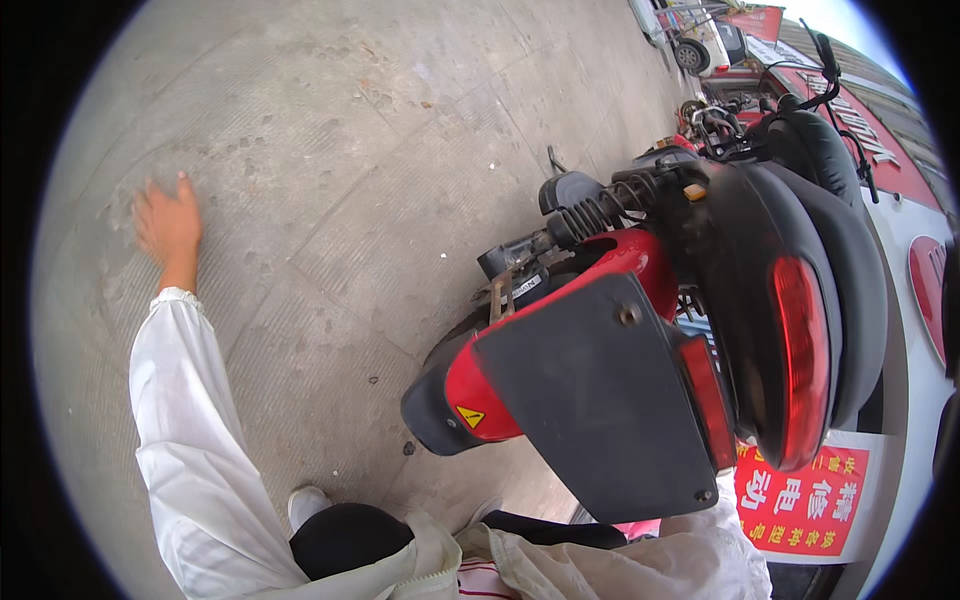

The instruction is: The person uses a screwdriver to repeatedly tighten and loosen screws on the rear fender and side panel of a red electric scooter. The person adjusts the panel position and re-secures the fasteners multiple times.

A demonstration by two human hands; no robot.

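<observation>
My left hand [168, 225] is stretched out to the left over the concrete ground, fingers apart and nothing in them. A white sleeve [190, 430] covers that arm. To my right is the rear of a red and black electric scooter [655, 262]. It has a blank dark plate [590, 385], a red tail light [800, 360] and a coil-spring shock absorber [590, 213]. The black rear mudguard tip [440, 410] points toward me. My right sleeve [710, 530] runs up behind the plate and tail light, which hide my right hand.
Concrete ground [330, 150] spreads left and ahead. My knee [350, 540] and a white shoe [305, 505] are at the lower edge. A red and white sign [800, 500] stands at right. Farther off are more two-wheelers [715, 125], a white vehicle [700, 48] and a red shopfront [860, 130].
</observation>
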